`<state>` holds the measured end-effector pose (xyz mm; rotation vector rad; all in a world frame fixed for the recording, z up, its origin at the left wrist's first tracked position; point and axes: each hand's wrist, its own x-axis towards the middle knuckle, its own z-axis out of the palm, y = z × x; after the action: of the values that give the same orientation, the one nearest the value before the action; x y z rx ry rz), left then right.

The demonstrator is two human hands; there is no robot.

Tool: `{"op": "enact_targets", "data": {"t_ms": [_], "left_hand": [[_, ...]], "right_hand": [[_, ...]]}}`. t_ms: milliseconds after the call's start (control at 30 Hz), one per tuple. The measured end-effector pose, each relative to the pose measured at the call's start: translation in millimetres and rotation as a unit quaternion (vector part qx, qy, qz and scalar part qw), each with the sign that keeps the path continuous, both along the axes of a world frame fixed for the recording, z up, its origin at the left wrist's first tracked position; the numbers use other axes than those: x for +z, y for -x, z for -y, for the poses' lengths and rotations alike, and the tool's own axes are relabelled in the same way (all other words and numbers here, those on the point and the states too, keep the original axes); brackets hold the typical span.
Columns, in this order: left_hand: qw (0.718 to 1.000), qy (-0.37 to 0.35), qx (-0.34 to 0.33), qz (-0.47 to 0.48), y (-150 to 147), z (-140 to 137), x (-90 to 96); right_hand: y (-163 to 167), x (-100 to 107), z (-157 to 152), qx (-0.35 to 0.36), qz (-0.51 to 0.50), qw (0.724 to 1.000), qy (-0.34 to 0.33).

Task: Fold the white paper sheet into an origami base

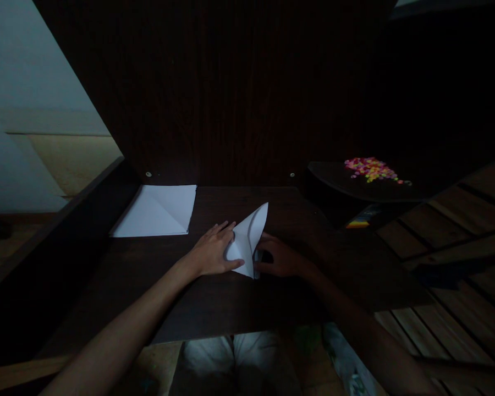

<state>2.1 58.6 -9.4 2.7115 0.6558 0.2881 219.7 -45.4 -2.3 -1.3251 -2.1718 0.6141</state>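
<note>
Near the middle of the surface point(214, 308), one folded white paper point(240, 245) sits under the left hand point(212, 254), fingers and thumb spread over its left side, apparently to steady it; the right hand point(284, 257) curls at its right edge, whether pinching cannot be told. Far left lies one stack of sheets point(159, 212), probably there for reach, its count unclear; far right, one heap of uncountable colourful bits point(371, 168) tops a shelf point(334, 179).

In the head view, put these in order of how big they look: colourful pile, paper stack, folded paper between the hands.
1. Paper stack, clearly largest.
2. Folded paper, though the left hand covers part of it.
3. Colourful pile.
</note>
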Motion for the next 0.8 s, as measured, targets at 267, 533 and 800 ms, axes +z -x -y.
{"op": "enact_targets", "data": {"t_ms": [267,533,800], "left_hand": [[0.997,-0.024,0.04,0.068,-4,1,-0.5],[0.986,-0.046,0.12,0.11,-5,10,-4.2],[0.986,-0.045,0.117,0.108,6,8,-7.6]], "right_hand": [[2,7,7,-0.142,-0.028,0.988,-0.043],[15,10,19,-0.251,0.067,0.955,-0.145],[21,10,22,-0.224,0.088,0.969,-0.06]]}}
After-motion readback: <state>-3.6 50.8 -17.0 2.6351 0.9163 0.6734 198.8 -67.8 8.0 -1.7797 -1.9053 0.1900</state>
